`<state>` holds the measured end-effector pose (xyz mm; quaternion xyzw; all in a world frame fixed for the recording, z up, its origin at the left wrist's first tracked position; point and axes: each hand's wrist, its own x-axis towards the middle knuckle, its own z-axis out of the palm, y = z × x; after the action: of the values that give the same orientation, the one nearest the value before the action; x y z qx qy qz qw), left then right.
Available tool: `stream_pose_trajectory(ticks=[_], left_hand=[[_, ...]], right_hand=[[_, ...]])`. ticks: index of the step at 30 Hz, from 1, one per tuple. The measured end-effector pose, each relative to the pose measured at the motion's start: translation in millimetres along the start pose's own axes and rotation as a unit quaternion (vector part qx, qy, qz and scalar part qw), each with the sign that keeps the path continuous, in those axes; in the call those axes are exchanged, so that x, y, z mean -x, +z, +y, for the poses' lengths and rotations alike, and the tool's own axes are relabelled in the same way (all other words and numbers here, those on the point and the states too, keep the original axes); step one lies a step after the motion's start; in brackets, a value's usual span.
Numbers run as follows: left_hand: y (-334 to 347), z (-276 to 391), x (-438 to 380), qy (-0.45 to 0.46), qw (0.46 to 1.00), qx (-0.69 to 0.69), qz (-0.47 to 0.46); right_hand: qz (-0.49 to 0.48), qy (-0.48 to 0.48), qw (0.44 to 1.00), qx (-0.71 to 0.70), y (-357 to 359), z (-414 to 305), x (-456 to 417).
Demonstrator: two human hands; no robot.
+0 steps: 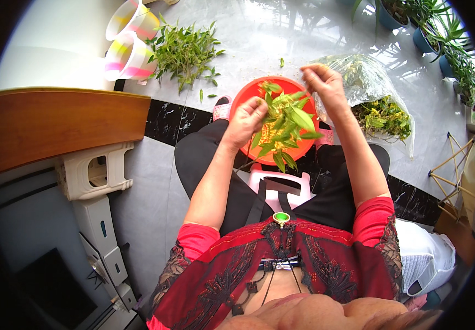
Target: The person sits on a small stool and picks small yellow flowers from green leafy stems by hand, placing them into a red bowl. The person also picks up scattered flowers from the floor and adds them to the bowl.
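Note:
My left hand (246,120) pinches a leafy sprig (299,119) with broad green leaves and small yellowish blossoms. The sprig hangs over a red-orange plastic basin (247,91) between my knees, hiding part of its inside. Small yellow-orange blossoms (265,134) lie in the basin. Beyond the basin's right rim, my right hand (327,84) is raised with its fingertips drawn together. Whether anything small sits between them is too blurred to tell. Beside that hand, a clear plastic bag (359,76) lies on the floor with yellow-flowered branches (384,117) in its mouth.
Leafy green sprigs (185,51) are heaped on the tiled floor at the upper left, against two patterned plastic bins (128,57). A pink stool (280,181) shows between my legs. Potted plants (427,39) line the upper right. A wooden ledge (68,123) juts in at left.

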<state>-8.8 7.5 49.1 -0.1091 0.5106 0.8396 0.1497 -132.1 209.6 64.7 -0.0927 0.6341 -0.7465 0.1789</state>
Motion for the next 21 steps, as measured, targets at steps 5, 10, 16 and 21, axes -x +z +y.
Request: stream_pose_trajectory(ticks=[5,10,16,21], left_hand=[[-18,12,3,0.074,0.986,0.148,0.017],[-21,21,8,0.083,0.974,0.213,0.001],[-31,15,8,0.099,0.973,0.205,-0.040],[-26,15,7,0.101,0.976,0.190,-0.029]], right_hand=[[0.077,0.084,0.942,-0.314,-28,-1,-8],[0.049,0.103,0.957,-0.268,-29,-3,-3],[-0.042,0.156,0.985,-0.052,-31,-5,0],[-0.098,0.163,0.967,0.171,-10,-13,12]])
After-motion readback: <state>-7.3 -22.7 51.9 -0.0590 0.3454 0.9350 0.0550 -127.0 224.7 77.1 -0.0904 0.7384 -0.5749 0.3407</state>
